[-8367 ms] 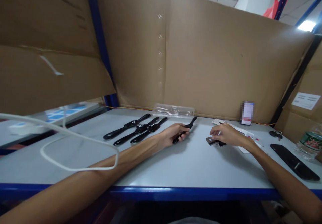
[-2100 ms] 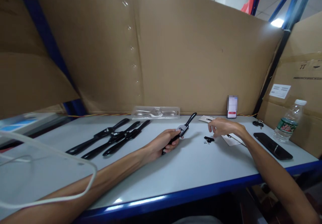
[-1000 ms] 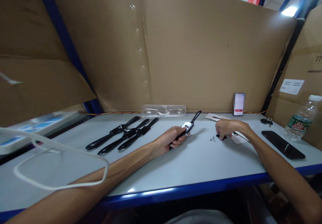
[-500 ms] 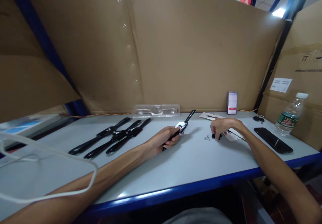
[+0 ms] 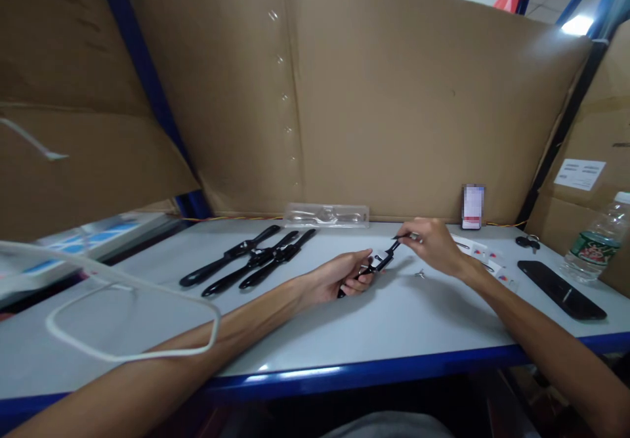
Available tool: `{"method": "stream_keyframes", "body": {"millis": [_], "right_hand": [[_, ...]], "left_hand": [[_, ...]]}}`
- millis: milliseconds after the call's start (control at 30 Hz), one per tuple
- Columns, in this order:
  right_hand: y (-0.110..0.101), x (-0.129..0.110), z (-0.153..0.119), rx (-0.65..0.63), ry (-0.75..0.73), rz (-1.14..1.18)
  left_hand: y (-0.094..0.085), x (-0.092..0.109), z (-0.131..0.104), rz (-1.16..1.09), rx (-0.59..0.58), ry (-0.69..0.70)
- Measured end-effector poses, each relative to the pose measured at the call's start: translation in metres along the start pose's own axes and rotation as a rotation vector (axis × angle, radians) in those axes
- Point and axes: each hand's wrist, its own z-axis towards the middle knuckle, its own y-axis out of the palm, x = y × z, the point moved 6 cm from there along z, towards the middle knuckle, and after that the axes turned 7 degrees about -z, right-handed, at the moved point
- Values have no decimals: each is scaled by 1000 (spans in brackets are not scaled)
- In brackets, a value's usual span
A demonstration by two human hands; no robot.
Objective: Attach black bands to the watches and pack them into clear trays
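Observation:
My left hand (image 5: 352, 274) is closed around the near handle of a black spokeshave (image 5: 382, 261), tilted up to the right above the table. A bright metal blade (image 5: 378, 258) lies at the spokeshave's middle. Close to the far handle end, my right hand (image 5: 429, 244) pinches a small black piece (image 5: 398, 237), mostly hidden by the fingers. Small silvery screws (image 5: 419, 274) lie on the table under the right hand. To the left, three more black spokeshaves (image 5: 256, 255) rest side by side.
A clear plastic tray (image 5: 325, 215) leans at the back. On the right are printed cards (image 5: 480, 252), a propped phone (image 5: 473, 207), keys (image 5: 527, 242), a dark phone (image 5: 561, 289) and a bottle (image 5: 594, 244). A white cable (image 5: 132, 358) loops over the left forearm.
My right hand has lifted the small black piece off the table and brought it left to the spokeshave's far end. My left hand still holds the spokeshave. The view has turned left.

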Motion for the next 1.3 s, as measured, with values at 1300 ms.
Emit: {"method": "stream_keyframes", "body": {"millis": [1300], "right_hand": [[37, 24, -24, -766, 28, -147]], "left_hand": [[-1, -2, -1, 185, 138, 150]]}}
